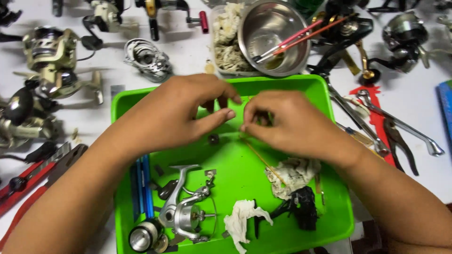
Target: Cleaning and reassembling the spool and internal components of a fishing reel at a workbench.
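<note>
My left hand (181, 113) and my right hand (285, 123) meet fingertip to fingertip over the back half of a bright green tray (329, 197). Both pinch something very small between them; it is hidden by the fingers. A thin orange stick (263, 160) runs diagonally from under my right hand toward the tray's middle. A small dark part (213, 138) lies on the tray just below my left thumb. At the tray's front left lies a silver fishing reel body (181, 211) with a loose spool (141, 236).
In the tray: crumpled white tissues (242, 221), a black part (301, 207), blue tools (143, 188). Behind it stand a steel bowl (278, 37) with red sticks and a tub of rags (226, 37). Reels (49, 61) lie left, pliers and wrenches (400, 131) right.
</note>
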